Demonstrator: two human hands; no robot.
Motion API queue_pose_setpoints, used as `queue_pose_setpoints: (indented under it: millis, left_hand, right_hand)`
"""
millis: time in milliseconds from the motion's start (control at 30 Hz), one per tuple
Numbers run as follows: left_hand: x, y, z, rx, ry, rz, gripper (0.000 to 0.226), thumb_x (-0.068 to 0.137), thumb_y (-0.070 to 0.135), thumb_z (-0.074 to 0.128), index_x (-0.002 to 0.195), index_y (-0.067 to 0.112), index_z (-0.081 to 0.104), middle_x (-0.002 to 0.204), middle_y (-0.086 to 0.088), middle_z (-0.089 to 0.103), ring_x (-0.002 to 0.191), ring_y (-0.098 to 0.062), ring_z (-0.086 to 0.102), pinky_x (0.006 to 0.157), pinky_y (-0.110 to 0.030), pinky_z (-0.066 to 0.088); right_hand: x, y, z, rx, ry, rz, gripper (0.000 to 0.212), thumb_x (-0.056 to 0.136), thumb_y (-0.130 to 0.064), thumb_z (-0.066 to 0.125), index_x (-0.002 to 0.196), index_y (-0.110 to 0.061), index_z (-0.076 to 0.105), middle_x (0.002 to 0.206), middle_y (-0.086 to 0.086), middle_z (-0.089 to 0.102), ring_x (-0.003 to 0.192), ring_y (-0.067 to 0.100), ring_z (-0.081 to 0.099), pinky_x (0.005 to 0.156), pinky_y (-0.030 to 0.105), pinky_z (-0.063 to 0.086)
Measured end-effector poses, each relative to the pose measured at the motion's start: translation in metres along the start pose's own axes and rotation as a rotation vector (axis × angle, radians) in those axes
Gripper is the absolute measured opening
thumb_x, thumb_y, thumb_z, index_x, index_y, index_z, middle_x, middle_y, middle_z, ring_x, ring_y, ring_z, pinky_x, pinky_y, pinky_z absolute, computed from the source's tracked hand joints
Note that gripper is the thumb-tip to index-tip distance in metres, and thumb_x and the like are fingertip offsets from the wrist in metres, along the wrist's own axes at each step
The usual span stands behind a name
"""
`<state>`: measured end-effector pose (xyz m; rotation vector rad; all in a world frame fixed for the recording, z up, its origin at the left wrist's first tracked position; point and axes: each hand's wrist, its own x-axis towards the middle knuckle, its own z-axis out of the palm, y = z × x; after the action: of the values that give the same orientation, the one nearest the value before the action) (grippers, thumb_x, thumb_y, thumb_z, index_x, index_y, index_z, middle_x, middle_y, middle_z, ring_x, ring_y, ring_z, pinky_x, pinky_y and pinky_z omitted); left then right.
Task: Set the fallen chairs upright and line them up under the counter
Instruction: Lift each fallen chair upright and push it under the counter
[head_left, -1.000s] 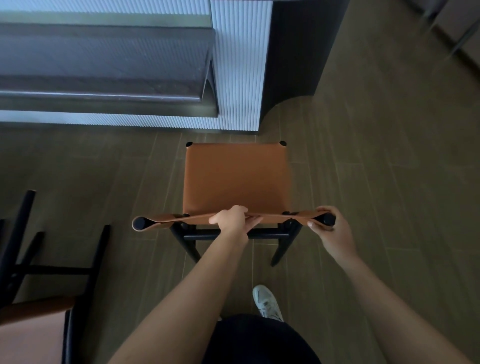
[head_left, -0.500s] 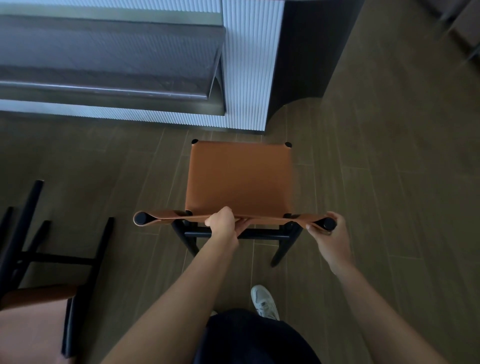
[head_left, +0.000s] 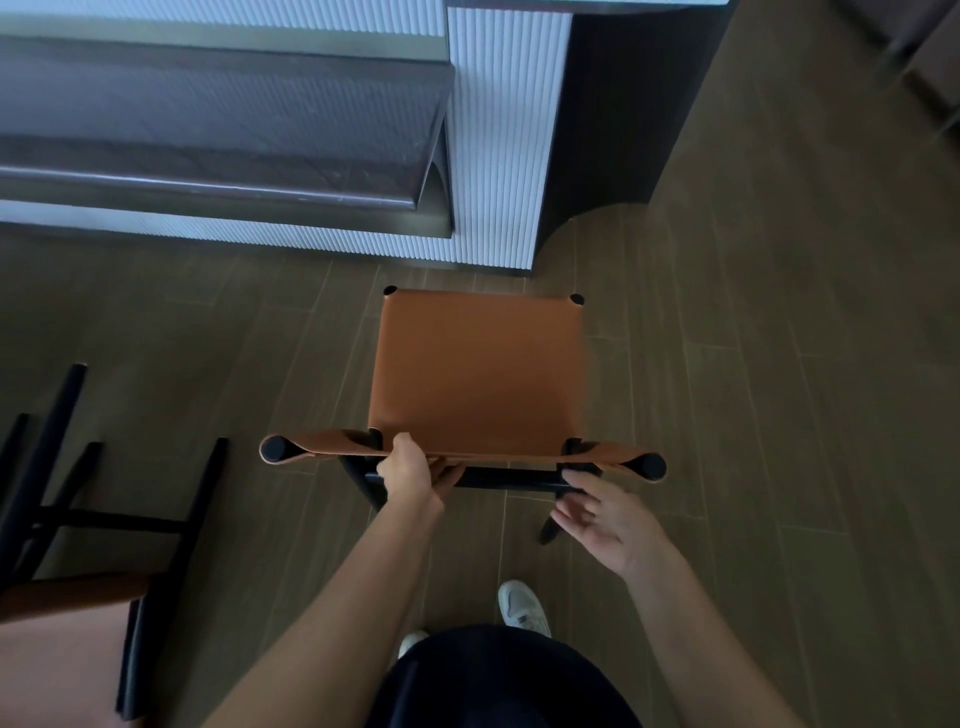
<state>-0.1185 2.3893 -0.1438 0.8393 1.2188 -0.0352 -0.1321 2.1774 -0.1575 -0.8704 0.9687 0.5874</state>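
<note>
- Left grip (head_left: 415, 475) clasps the top edge of the backrest of the upright chair (head_left: 478, 369), with its fingers curled under the leather.
- Right grip (head_left: 608, 519) is loose with fingers spread, just beside the backrest, and holds nothing.
- Upright chair stands on the plank-pattern floor (head_left: 779, 415), near the ribbed white front of the surface (head_left: 223, 119).
- Fallen chair (head_left: 62, 597) lies at the left, legs pointing toward the surface.

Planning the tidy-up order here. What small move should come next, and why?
Probably release the left hand from the upright chair and turn to the fallen chair: the upright one stands near the counter, the right hand is open and off it, the other lies legs-up.
</note>
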Motion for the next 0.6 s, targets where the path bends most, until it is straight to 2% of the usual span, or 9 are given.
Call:
queue_pose_setpoints:
  millis: [67,167,233,333,367,467,500,533,600]
  left_hand:
    - [0.008,0.010,-0.010,-0.011,0.035,0.005,0.041,0.098,0.024,0.044,0.133,0.003,0.045,0.111,-0.019,0.059,0.094,-0.032,0.061,0.077,-0.050,0.054]
    - [0.018,0.025,-0.021,-0.014,0.076,-0.005,0.035,0.094,0.023,0.050,0.123,0.002,0.051,0.108,-0.018,0.063,0.095,-0.034,0.065,0.076,-0.049,0.056]
    - [0.023,0.034,-0.026,-0.031,0.094,-0.009,0.032,0.090,0.019,0.052,0.118,0.005,0.054,0.112,-0.018,0.064,0.098,-0.035,0.065,0.076,-0.051,0.056]
    - [0.030,0.045,-0.033,-0.066,0.152,0.016,0.022,0.083,0.016,0.054,0.103,0.006,0.055,0.098,-0.015,0.062,0.086,-0.033,0.064,0.064,-0.049,0.056]
    - [0.032,0.047,-0.035,-0.074,0.166,0.028,0.019,0.081,0.014,0.054,0.099,0.007,0.054,0.095,-0.014,0.062,0.083,-0.033,0.064,0.061,-0.047,0.056]
    - [0.036,0.050,-0.043,-0.044,0.140,0.035,0.043,0.071,0.000,0.046,0.113,-0.001,0.054,0.100,-0.020,0.063,0.086,-0.036,0.066,0.062,-0.046,0.058]
    - [0.037,0.048,-0.045,-0.029,0.131,0.043,0.051,0.066,-0.003,0.042,0.116,-0.003,0.053,0.096,-0.021,0.062,0.081,-0.035,0.066,0.061,-0.045,0.059]
    - [0.036,0.047,-0.047,-0.021,0.116,0.050,0.052,0.062,-0.005,0.039,0.113,-0.004,0.051,0.089,-0.019,0.060,0.074,-0.033,0.065,0.056,-0.042,0.059]
    - [0.032,0.047,-0.049,-0.016,0.076,0.045,0.036,0.064,-0.006,0.038,0.098,-0.002,0.050,0.077,-0.015,0.054,0.067,-0.030,0.061,0.047,-0.038,0.056]
  right_hand:
    - [0.001,0.003,0.012,0.133,-0.093,0.021,0.013,0.086,0.007,0.063,0.096,0.001,0.059,0.111,0.022,0.057,0.115,0.035,0.055,0.094,0.048,0.049]
    - [0.004,0.002,0.021,0.205,-0.139,-0.006,0.017,0.087,0.012,0.052,0.083,-0.005,0.053,0.100,0.018,0.056,0.104,0.032,0.055,0.092,0.056,0.048]
    - [0.006,-0.001,0.018,0.274,-0.188,0.009,0.013,0.080,0.005,0.057,0.089,-0.004,0.055,0.103,0.017,0.057,0.109,0.035,0.053,0.081,0.062,0.048]
    - [0.007,-0.011,0.019,0.321,-0.138,0.031,0.040,0.082,-0.011,0.067,0.119,-0.004,0.055,0.122,0.020,0.055,0.120,0.039,0.048,0.078,0.063,0.049]
    - [0.008,-0.013,0.023,0.330,-0.102,0.018,0.042,0.086,-0.013,0.067,0.125,-0.005,0.054,0.124,0.020,0.056,0.120,0.038,0.051,0.077,0.060,0.051]
    - [0.012,-0.010,0.032,0.330,-0.080,-0.044,0.034,0.091,0.000,0.054,0.125,-0.005,0.054,0.125,0.021,0.061,0.110,0.040,0.061,0.075,0.055,0.054]
    - [0.012,-0.009,0.032,0.317,-0.081,-0.051,0.037,0.089,0.006,0.049,0.124,-0.004,0.055,0.125,0.023,0.061,0.108,0.041,0.062,0.075,0.055,0.055]
    - [0.012,-0.008,0.032,0.309,-0.084,-0.051,0.041,0.086,0.010,0.046,0.125,-0.003,0.055,0.124,0.023,0.062,0.108,0.043,0.062,0.075,0.055,0.055]
    - [0.013,-0.009,0.030,0.295,-0.088,-0.047,0.044,0.082,0.012,0.045,0.122,-0.003,0.056,0.120,0.024,0.063,0.108,0.043,0.062,0.074,0.056,0.056]
